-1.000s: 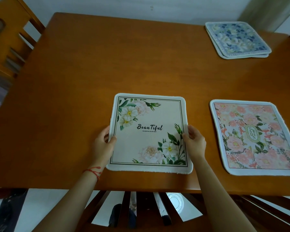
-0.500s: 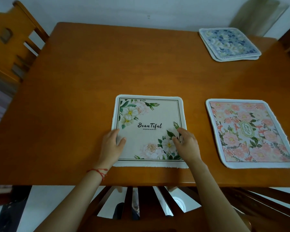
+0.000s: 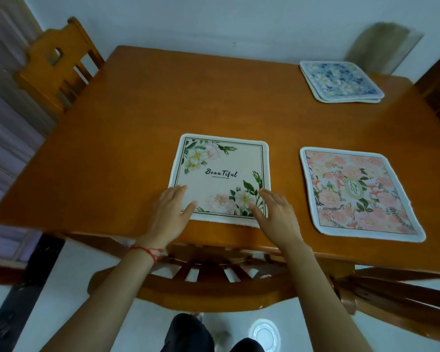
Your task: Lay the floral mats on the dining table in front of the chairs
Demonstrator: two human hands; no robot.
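Note:
A cream floral mat (image 3: 221, 168) printed "Beautiful" lies flat near the front edge of the wooden dining table (image 3: 137, 128). My left hand (image 3: 170, 214) lies over its near left corner with straight fingers. My right hand (image 3: 277, 214) lies over its near right corner, fingers straight and together. To the right, a pink floral mat (image 3: 356, 191) lies flat by the same edge. A small stack of blue floral mats (image 3: 341, 81) sits at the far right of the table.
A wooden chair back (image 3: 208, 283) stands directly below the cream mat at the near edge. Another chair (image 3: 59, 64) stands at the table's far left, and a third chair (image 3: 391, 293) is at the near right. A wall runs behind the table.
My hands went from holding the cream mat's side edges to lying flat on its near corners, then slid back toward the table edge. The view has pulled back and up.

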